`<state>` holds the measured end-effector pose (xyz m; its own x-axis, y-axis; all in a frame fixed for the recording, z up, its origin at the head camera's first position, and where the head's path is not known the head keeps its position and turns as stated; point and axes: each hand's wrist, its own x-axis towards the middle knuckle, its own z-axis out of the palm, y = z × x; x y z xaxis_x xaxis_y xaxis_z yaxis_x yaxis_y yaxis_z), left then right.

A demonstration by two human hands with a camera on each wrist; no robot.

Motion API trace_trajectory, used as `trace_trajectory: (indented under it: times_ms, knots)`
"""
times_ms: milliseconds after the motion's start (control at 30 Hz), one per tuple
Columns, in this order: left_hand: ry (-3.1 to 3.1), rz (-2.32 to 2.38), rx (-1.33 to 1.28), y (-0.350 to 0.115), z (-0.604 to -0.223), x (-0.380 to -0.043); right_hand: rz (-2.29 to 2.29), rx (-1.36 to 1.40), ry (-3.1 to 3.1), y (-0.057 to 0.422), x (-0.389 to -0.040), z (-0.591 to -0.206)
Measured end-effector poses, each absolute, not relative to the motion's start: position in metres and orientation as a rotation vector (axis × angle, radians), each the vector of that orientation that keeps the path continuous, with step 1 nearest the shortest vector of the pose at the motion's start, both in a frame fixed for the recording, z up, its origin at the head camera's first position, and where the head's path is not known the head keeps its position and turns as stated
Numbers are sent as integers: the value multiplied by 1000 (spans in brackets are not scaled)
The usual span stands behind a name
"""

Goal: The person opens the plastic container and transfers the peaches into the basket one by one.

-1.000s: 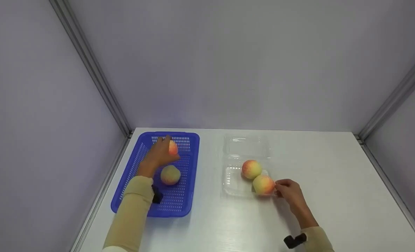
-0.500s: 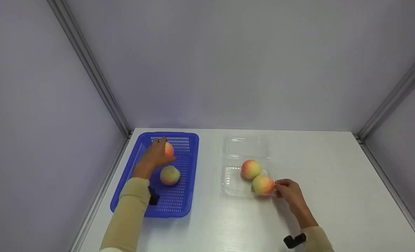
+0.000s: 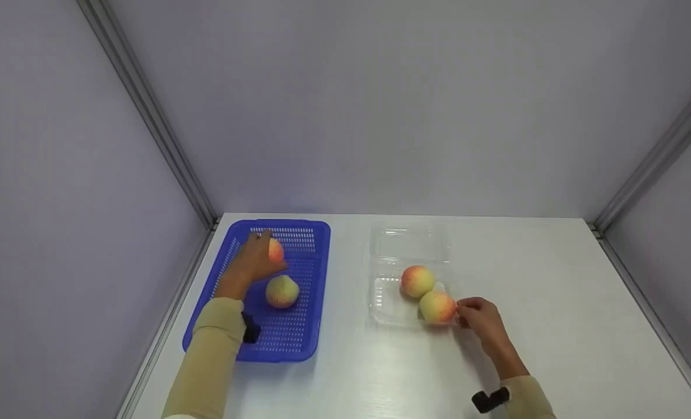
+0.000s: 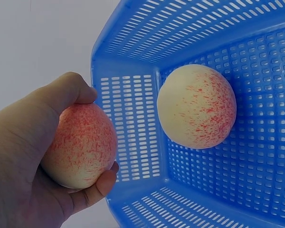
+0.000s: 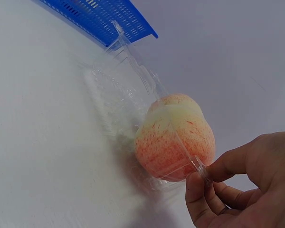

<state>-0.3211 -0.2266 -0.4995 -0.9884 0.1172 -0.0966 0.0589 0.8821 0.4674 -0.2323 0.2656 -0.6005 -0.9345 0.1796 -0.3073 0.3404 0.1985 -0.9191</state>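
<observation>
The left hand grips a peach over a blue basket; the right hand pinches the edge of an open clear box. The basket contains 1 more peach, the box 2 peaches, on a white surface.

From the right wrist, we see a right hand pinch the edge of a clear plastic container between thumb and curled fingers. Inside the container, just beside that grip, we find a red-speckled peach, with part of a second peach showing behind it. A blue slotted basket stands beyond the container's far end, and a white tabletop lies beneath the container.
</observation>
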Motion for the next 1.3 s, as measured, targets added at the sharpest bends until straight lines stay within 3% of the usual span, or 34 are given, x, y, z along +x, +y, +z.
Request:
trace_trajectory:
  times_ms: [1300]
  knots:
    - [2902, 686, 27, -250, -528, -311, -1840, 530, 2339, 266, -230, -601]
